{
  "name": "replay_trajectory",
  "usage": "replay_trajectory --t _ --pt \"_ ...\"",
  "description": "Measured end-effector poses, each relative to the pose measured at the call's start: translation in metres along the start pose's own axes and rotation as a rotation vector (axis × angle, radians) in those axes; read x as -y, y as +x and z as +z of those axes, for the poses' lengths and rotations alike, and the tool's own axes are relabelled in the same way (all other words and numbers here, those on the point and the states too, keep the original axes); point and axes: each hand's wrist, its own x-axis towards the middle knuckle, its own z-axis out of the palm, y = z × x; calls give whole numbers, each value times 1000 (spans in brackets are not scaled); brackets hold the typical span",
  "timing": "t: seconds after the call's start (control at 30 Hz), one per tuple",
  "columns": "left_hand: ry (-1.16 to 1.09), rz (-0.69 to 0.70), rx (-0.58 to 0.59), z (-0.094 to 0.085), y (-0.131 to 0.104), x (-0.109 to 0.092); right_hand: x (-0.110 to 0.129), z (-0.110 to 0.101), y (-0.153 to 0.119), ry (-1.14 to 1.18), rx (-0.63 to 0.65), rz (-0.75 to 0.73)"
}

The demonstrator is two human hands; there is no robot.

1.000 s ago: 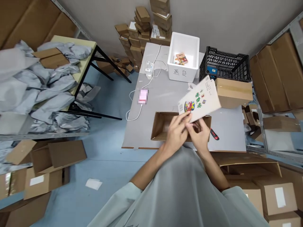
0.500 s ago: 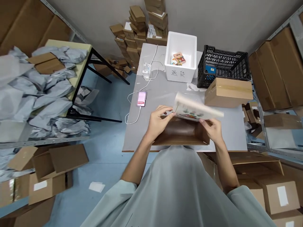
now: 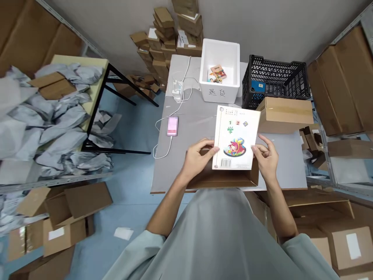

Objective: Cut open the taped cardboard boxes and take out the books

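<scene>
A white book (image 3: 236, 134) is held up with its back cover toward me, showing a barcode, coloured numerals and a cartoon figure with pink hair. My left hand (image 3: 199, 157) pinches its lower left edge between thumb and fingers. On the lower right edge, my right hand (image 3: 265, 155) is closed with the thumb on the cover. Beneath the book stands an open cardboard box (image 3: 223, 179) at the table's front edge, its far part hidden behind the book.
On the grey table (image 3: 194, 116) are a phone (image 3: 172, 126) with a white cable, a white foam bin (image 3: 220, 93) holding small booklets, a black crate (image 3: 276, 77) and a closed carton (image 3: 287, 111). Grey parcels (image 3: 65, 126) fill a side table at left; open cartons (image 3: 84, 200) lie below.
The book has turned from a tilted, edge-on position to nearly flat facing me, so its whole back cover shows. Both hands have kept hold of it.
</scene>
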Motion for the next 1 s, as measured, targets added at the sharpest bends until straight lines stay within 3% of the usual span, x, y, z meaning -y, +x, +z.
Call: replay_trajectory --t 0.1,0.23,0.3,0.4,0.47,0.57,0.63,0.7,0.83,0.9,1.0 --pt "-65 -52 -85 17 3 -5 5 11 5 -100 -12 24" --pt "84 154 -183 51 4 -20 25 31 -4 -53 92 45" --pt "126 267 -116 69 4 -29 35 39 -5 28 128 54" --pt "151 330 156 81 16 -35 39 39 10 80 -15 78" --pt "192 257 214 74 37 -33 37 32 30 155 -88 152" --pt "196 -26 115 44 77 -20 31 20 64 299 11 296" --pt "60 -249 195 27 101 -8 29 16 81 343 88 347" --pt "-96 -423 297 20 115 2 27 16 94 345 136 365" --pt "-262 -600 333 35 127 9 23 6 118 335 279 501" --pt "-315 -624 394 48 138 8 19 -11 136 341 330 562" --pt "-351 -590 437 76 174 6 13 -43 178 349 299 509"
